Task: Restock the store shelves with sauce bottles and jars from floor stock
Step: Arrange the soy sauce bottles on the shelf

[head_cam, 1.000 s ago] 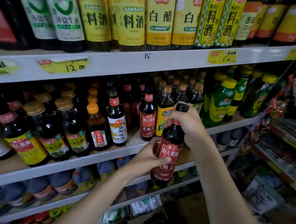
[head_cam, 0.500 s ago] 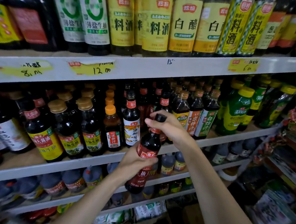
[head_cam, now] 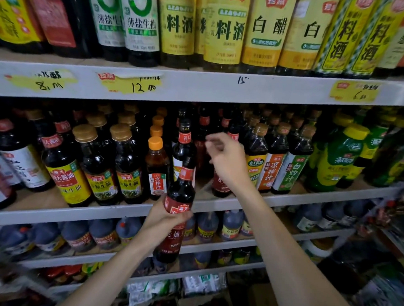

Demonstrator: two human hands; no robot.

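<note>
My left hand [head_cam: 160, 222] grips a dark soy sauce bottle [head_cam: 181, 191] with a red label and black cap around its middle. It holds the bottle upright in front of the middle shelf's edge [head_cam: 288, 200]. My right hand [head_cam: 226, 161] is raised above and to the right of the bottle's cap, holding nothing, its blurred fingers loosely curled. It hovers in front of similar red-labelled bottles [head_cam: 220, 184] on the middle shelf. A narrow gap shows on the shelf between those and a taller dark bottle [head_cam: 184, 149].
The middle shelf is packed with gold-capped soy bottles [head_cam: 124, 169] on the left and green bottles [head_cam: 337, 161] on the right. Tall yellow-labelled bottles [head_cam: 225, 29] fill the shelf above. Dark jugs [head_cam: 229, 225] line the lower shelf, and packets [head_cam: 200, 282] lie below.
My right hand has let go of the bottle's cap and risen toward the shelved bottles. My left hand still grips the bottle, which now stands more upright.
</note>
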